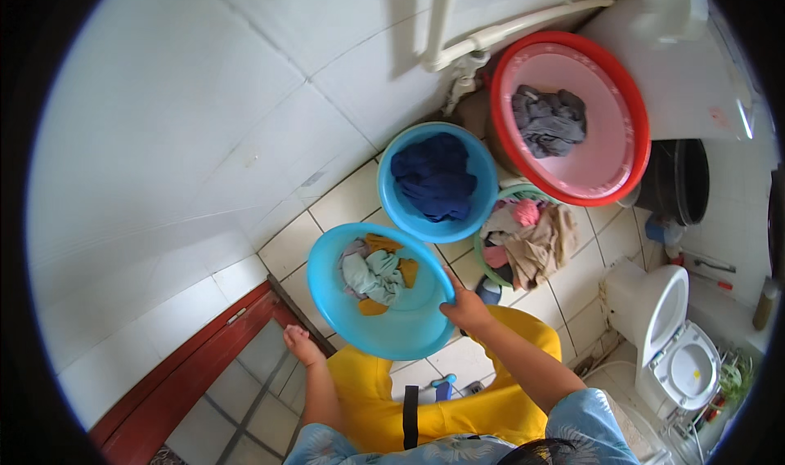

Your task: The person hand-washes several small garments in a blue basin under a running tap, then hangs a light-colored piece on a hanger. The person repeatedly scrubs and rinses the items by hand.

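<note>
A light blue plastic basin (417,333) is tilted over my knees, holding wet-looking pale green, mauve and mustard clothes (374,272). My right hand (464,305) grips its right rim. My left hand (298,343) is off the basin, to its lower left, with fingers curled; nothing shows in it. Beyond, a second blue basin (390,210) holds dark navy cloth (435,177). To its right, a green basket (504,278) is heaped with beige, pink and grey clothes (533,238). Above that, a pink basin (604,152) inside a red one (643,115) holds grey cloth (552,122).
A tiled wall (202,134) with white pipes (521,24) rises beyond. A red door frame (178,373) stands at the left. On the right are a black bucket (668,177), a toilet (662,318) and a plant (736,373). A blue brush (443,388) lies on the floor tiles.
</note>
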Demonstrator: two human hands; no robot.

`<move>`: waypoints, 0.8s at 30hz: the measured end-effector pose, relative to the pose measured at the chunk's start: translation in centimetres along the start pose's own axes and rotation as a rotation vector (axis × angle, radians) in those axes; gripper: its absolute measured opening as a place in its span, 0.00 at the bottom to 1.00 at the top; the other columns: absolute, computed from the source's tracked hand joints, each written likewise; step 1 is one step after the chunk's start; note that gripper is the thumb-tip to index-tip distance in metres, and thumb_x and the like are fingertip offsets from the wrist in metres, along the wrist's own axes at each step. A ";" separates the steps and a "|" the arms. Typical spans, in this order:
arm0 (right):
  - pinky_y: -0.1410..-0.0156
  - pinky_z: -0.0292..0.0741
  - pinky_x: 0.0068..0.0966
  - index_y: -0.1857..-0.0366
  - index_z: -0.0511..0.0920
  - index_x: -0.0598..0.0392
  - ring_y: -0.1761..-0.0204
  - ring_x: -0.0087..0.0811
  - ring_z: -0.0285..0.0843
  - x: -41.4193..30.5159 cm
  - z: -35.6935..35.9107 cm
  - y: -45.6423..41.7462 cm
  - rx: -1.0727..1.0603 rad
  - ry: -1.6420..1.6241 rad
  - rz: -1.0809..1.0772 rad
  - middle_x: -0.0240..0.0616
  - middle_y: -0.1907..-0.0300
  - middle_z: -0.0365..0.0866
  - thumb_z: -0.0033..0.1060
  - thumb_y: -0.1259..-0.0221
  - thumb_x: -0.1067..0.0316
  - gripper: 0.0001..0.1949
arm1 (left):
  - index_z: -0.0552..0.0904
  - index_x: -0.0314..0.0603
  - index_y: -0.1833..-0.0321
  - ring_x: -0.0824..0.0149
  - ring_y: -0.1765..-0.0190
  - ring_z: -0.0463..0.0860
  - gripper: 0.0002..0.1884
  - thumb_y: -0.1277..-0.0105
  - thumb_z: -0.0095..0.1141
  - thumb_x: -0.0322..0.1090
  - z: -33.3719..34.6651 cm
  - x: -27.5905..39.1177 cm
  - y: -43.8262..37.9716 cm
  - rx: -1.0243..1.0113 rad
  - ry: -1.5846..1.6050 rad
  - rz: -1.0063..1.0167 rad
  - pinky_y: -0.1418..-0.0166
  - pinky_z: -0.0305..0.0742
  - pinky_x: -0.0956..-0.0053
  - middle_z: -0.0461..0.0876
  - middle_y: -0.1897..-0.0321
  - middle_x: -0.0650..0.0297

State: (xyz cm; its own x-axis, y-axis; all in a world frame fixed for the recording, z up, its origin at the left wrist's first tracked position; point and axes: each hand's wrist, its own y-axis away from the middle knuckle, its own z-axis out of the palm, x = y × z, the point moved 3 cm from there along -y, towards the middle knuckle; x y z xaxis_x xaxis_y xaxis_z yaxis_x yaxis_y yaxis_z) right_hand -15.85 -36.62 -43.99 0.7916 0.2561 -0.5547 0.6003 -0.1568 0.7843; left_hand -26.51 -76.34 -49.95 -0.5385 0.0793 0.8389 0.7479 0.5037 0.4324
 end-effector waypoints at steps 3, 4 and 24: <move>0.52 0.78 0.38 0.26 0.51 0.47 0.57 0.48 0.83 3.7 -3.4 5.1 0.120 -0.220 -0.016 0.52 0.55 0.81 0.56 0.48 0.65 0.41 | 0.76 0.39 0.63 0.71 0.68 0.71 0.10 0.32 0.50 0.40 -8.3 1.5 0.2 -0.237 -0.350 -0.017 0.60 0.69 0.76 0.72 0.71 0.66; 0.54 0.79 0.35 0.27 0.53 0.48 0.58 0.44 0.83 3.9 -4.7 7.5 0.101 -0.398 0.011 0.49 0.54 0.81 0.56 0.48 0.67 0.39 | 0.77 0.38 0.63 0.69 0.68 0.73 0.09 0.34 0.51 0.37 -11.4 2.1 0.4 -0.284 -0.582 0.059 0.60 0.71 0.75 0.74 0.69 0.63; 0.61 0.83 0.42 0.47 0.68 0.59 0.61 0.44 0.83 13.6 -17.9 54.5 0.866 -1.639 0.328 0.45 0.56 0.77 0.55 0.47 0.68 0.22 | 0.83 0.35 0.59 0.65 0.57 0.82 0.10 0.38 0.56 0.33 -1.9 30.5 20.7 -1.155 -1.365 0.419 0.50 0.76 0.71 0.85 0.64 0.57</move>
State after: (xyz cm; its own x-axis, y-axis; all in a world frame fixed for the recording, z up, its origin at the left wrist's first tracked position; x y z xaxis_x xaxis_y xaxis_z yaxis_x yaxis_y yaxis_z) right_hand 25.57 -24.62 -3.79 -0.1320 -0.8421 -0.5230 -0.1078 -0.5123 0.8520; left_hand -26.71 -65.11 -14.83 0.2707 0.8880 0.3717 0.4445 -0.4577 0.7700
